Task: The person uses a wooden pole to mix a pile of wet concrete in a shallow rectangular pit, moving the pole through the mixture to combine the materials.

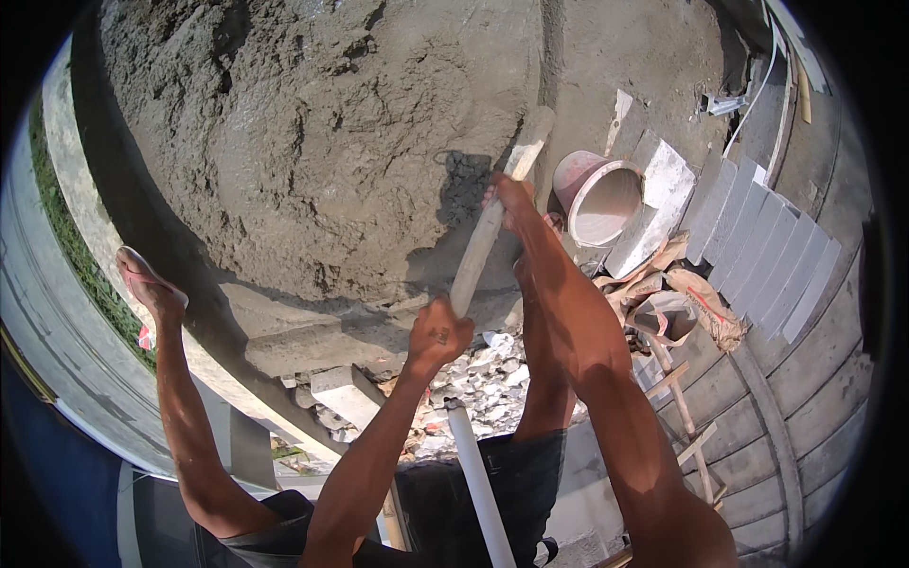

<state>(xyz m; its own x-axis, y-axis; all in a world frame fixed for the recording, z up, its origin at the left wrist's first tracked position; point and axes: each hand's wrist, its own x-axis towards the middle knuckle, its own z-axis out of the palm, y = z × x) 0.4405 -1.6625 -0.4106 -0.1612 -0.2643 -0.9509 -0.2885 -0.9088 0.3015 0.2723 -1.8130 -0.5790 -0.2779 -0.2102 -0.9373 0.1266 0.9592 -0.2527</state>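
A long, pale, mud-smeared wooden batten (481, 241) slants over wet grey mortar (322, 151). Around its near end my left hand (440, 333) is closed. Farther up, my right hand (512, 199) wraps the same batten, fingers curled about its edge. Its far end rests by a smooth strip of mortar, and whether it touches the surface there I cannot tell. Rough, lumpy mortar spreads to the left of the batten, with a dark shadow beside my right hand.
A mortar-stained bucket (606, 204) lies tilted right of my right hand, near grey planks (767, 256) and torn paper sacks (696, 308). Broken rubble (483, 383) lies close to me. A white pipe (478, 483) rises nearby. My sandalled foot (147, 275) is on the left kerb.
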